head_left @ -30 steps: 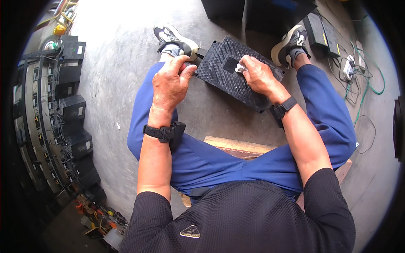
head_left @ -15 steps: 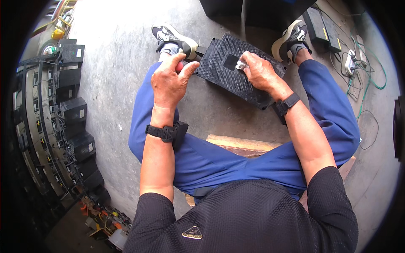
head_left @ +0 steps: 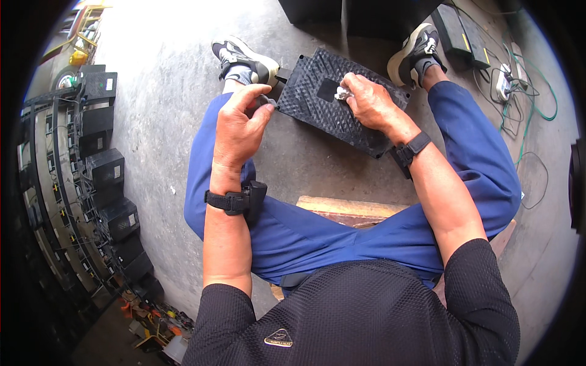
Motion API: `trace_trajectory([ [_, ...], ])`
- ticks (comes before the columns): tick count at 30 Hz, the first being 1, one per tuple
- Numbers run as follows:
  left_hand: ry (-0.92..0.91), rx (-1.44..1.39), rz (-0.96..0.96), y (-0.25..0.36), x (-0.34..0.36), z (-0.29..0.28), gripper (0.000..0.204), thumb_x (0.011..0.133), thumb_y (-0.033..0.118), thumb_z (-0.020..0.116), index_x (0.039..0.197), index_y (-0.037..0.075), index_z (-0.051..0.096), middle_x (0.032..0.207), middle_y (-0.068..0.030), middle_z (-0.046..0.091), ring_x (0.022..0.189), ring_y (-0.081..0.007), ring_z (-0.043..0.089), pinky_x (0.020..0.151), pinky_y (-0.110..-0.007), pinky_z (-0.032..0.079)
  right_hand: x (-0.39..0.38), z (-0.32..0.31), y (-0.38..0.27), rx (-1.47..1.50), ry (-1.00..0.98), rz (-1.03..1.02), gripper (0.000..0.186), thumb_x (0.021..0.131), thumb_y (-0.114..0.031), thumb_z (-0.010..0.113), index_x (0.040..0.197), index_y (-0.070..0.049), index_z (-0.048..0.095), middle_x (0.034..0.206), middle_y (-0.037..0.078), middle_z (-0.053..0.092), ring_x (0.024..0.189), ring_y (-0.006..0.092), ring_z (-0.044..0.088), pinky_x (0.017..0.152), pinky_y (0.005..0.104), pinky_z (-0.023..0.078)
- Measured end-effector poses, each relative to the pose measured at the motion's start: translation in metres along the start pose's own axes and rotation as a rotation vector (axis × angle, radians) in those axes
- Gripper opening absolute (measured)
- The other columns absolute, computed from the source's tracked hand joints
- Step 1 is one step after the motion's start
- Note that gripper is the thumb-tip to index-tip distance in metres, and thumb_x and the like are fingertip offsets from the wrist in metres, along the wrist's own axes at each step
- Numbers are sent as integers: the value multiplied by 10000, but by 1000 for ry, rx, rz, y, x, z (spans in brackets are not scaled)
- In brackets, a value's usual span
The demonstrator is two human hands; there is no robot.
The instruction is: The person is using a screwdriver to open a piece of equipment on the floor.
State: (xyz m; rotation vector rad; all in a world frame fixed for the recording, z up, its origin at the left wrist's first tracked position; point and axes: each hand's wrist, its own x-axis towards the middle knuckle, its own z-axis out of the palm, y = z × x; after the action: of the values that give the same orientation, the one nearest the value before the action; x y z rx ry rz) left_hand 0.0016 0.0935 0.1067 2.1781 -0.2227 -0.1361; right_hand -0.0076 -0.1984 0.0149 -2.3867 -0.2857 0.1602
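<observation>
A black rectangular box (head_left: 348, 119) with a textured top and a dark square patch lies at an angle on the floor between my feet. Over its top my right hand (head_left: 371, 102) is closed round a crumpled whitish wad (head_left: 343, 93), perhaps cloth or paper. My left hand (head_left: 244, 125) is at the box's left corner, thumb and fingers curled together. A small grey-dark piece shows by the thumb tip; my fingers hide the rest, so its kind is unclear. A short dark strip (head_left: 283, 74) sticks out from the box toward my left shoe.
My shoes (head_left: 247, 61) flank the box. Large black cases (head_left: 366, 21) stand beyond it. At right lie a long black box (head_left: 461, 36), a white power strip (head_left: 503, 82) and loose cables. A rack of black boxes (head_left: 105, 168) lines the left. Wooden boards (head_left: 348, 209) lie near my legs.
My left hand has drawn slightly back and left; the red part seen in it no longer shows, and a grey bit does. My right hand stays over the box with the wad.
</observation>
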Motion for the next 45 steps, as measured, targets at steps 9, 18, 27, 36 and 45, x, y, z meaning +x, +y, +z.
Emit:
trace_trajectory([
  [9, 7, 48, -2, 1, 2, -7, 310, 887, 34, 777, 1191, 32, 714, 930, -41, 736, 782, -90, 663, 719, -260, 556, -5, 7, -6, -106, 19, -168, 158, 906, -38, 578, 1049, -104, 590, 976, 167, 650, 914, 417, 682, 771, 508, 557],
  [18, 99, 261, 30, 12, 5, -4, 315, 818, 159, 882, 1074, 42, 739, 935, -50, 720, 807, -101, 660, 737, -270, 549, 69, 18, -37, -190, -98, -102, 104, 895, -60, 576, 984, -101, 612, 964, 137, 684, 960, 374, 684, 784, 485, 552],
  [27, 95, 98, 134, 17, 1, 0, 309, 856, 10, 789, 1153, 52, 715, 1018, -77, 641, 846, -156, 658, 768, -295, 542, -26, -5, -7, -168, -29, -161, 142, 849, -15, 613, 961, -99, 590, 897, 146, 656, 848, 411, 678, 708, 507, 546],
  [36, 58, 124, 141, 18, 0, -9, 354, 785, 15, 810, 1126, 21, 714, 976, -120, 686, 852, -231, 693, 783, -339, 565, -52, -12, -12, -170, -69, -46, 132, 868, -31, 635, 959, -87, 558, 910, 151, 656, 870, 417, 675, 730, 516, 538],
  [45, 254, 540, 69, 21, 6, 4, 529, 696, 492, 913, 915, 65, 691, 696, -55, 657, 633, -271, 649, 629, -380, 542, -54, -12, -9, -121, -95, 2, 178, 873, -45, 656, 1002, -88, 541, 956, 162, 657, 938, 427, 664, 780, 524, 527],
])
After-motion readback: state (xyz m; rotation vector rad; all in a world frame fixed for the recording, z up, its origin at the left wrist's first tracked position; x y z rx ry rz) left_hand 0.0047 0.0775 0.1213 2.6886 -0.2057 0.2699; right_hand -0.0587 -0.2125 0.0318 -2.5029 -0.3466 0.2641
